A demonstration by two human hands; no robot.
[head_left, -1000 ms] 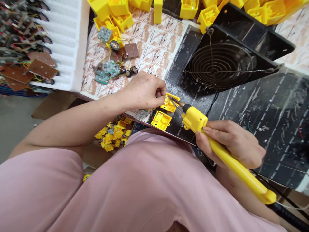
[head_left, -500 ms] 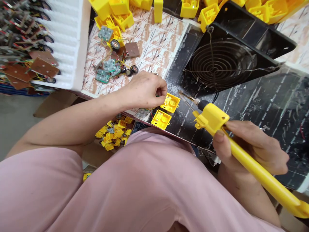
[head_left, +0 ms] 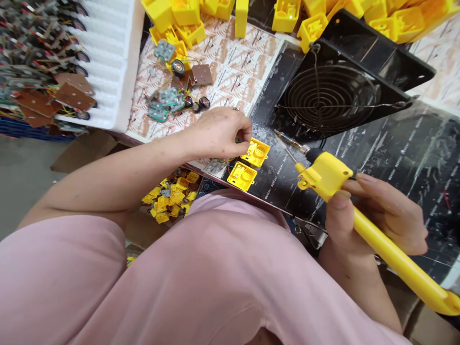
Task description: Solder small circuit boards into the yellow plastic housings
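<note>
Yellow soldering gun (head_left: pixel 328 175) in R hand (head_left: pixel 398 211), thumb & fingers closed round it; L hand (head_left: pixel 223 132) pinched, contents unclear, at upper casing (head_left: pixel 260 152); lower casing (head_left: pixel 243 177) nearby on worktop (head_left: pixel 282 189).

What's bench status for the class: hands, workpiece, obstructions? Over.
Left hand at farther yellow casing, grip unclear; nearer yellow casing alongside. Right hand holding yellow soldering iron apart from both. Black fan beyond, not between iron and casings.

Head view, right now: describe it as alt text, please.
A person's right hand holds a yellow plastic soldering tool, its tip apart from two small open yellow plastic casings. The left hand, fingers pinched, is at the farther casing; a square black fan sits beyond.
</note>
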